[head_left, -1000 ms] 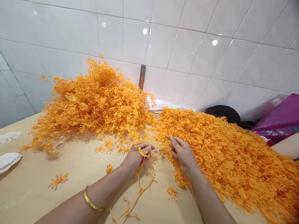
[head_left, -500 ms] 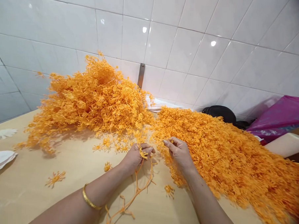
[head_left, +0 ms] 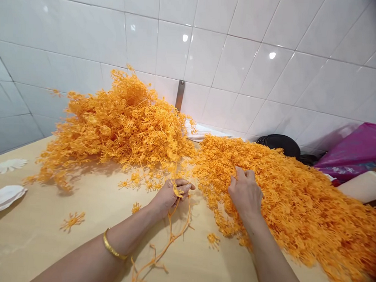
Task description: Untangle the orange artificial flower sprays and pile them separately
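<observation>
My left hand point(head_left: 171, 194) is closed on a thin orange branched plastic stem point(head_left: 171, 240), whose bare forked lower part hangs down toward the front of the table. A small yellow-orange sprig point(head_left: 177, 190) shows over its fingers. My right hand point(head_left: 246, 191) lies over the left part of a broad heap of small orange spiky pieces point(head_left: 291, 191). Its fingers are bent down at the heap, and whatever they grip is hidden. Just beyond my left hand rises a tall tangle of orange plastic sprays point(head_left: 120, 125).
Loose orange pieces lie on the pale table point(head_left: 96, 253), one being a spiky piece point(head_left: 72, 221) at left. White petal-shaped items point(head_left: 8, 165) are by the left edge. At the back right are a black round object point(head_left: 278, 144) and a purple bag point(head_left: 356, 148). A tiled wall point(head_left: 207, 54) stands behind.
My right hand has moved right and away from my left hand, from a pinch near the heap's edge to over the heap. My left hand stays with the stem. The view has shifted slightly.
</observation>
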The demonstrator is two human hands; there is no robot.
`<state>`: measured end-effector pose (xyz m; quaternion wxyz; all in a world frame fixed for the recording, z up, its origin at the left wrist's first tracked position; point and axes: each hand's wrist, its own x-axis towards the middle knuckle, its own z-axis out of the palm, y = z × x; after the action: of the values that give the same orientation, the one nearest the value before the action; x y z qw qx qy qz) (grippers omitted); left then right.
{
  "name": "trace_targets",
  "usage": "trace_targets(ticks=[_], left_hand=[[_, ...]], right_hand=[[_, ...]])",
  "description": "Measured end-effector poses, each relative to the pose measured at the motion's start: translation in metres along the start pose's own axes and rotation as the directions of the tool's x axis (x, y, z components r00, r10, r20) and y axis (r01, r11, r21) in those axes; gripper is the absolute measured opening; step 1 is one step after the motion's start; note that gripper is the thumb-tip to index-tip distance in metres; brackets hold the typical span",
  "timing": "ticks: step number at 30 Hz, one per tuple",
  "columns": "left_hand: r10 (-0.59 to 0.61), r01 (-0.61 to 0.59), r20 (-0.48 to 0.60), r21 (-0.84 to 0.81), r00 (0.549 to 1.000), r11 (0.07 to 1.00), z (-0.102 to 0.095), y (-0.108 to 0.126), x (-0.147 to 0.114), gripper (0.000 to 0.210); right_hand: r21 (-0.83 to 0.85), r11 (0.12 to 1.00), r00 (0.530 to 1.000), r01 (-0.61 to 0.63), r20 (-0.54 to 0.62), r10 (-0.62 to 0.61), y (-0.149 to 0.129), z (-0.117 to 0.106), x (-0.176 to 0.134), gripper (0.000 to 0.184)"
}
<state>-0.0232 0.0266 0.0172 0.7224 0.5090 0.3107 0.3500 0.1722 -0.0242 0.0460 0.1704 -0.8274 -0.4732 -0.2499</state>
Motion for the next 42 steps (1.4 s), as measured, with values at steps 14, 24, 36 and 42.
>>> trace_targets(ticks=[14, 24, 36, 42], left_hand=[[0.023, -0.021, 0.033, -0.053, 0.999, 0.998, 0.003, -0.003, 0.001, 0.022], [0.007, -0.003, 0.027, -0.164, 1.0, 0.986, -0.001, -0.01, 0.01, 0.026], [0.016, -0.021, -0.052, -0.09, 0.998, 0.996, 0.001, -0.006, 0.009, 0.024], [0.012, -0.024, -0.046, -0.273, 0.999, 0.962, 0.002, -0.007, 0.008, 0.018]], right_hand=[[0.886, 0.303, 0.855, -0.352, 0.436, -0.281, -0.039, 0.008, -0.019, 0.035], [0.926, 0.348, 0.955, -0.148, 0.225, -0.193, -0.056, 0.011, -0.033, 0.013], [0.91, 0.049, 0.87, -0.412, 0.409, -0.275, -0.057, 0.01, -0.031, 0.024], [0.905, 0.252, 0.897, -0.342, 0.395, -0.201, -0.059, 0.012, -0.032, 0.034]])
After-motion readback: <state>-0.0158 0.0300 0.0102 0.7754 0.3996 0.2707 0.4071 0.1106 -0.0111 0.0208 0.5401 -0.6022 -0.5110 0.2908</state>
